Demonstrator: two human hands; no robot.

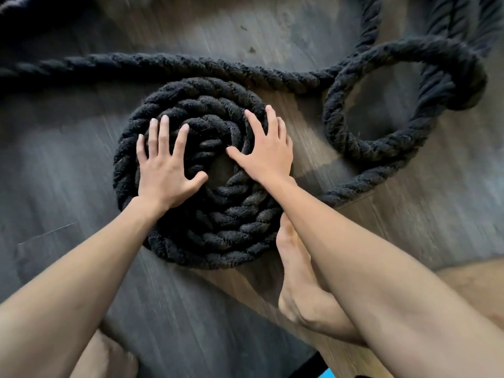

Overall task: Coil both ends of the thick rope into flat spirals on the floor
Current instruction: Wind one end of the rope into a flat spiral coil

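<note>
A thick black twisted rope lies on a dark wooden floor. One end is wound into a flat spiral (218, 230) of several turns in the middle of the view. My left hand (163, 165) presses flat on the spiral's left side, fingers spread. My right hand (266, 151) presses flat on its right side, fingers spread, thumb near the centre. Neither hand grips the rope. From the spiral the rope runs right into a loose loop (381, 105), then away to the upper right.
Another stretch of the rope (136, 62) crosses the floor just beyond the spiral, from the left edge toward the loop. A bare foot (294, 263) rests against the spiral's near right edge. Bare floor (68, 165) lies to the left.
</note>
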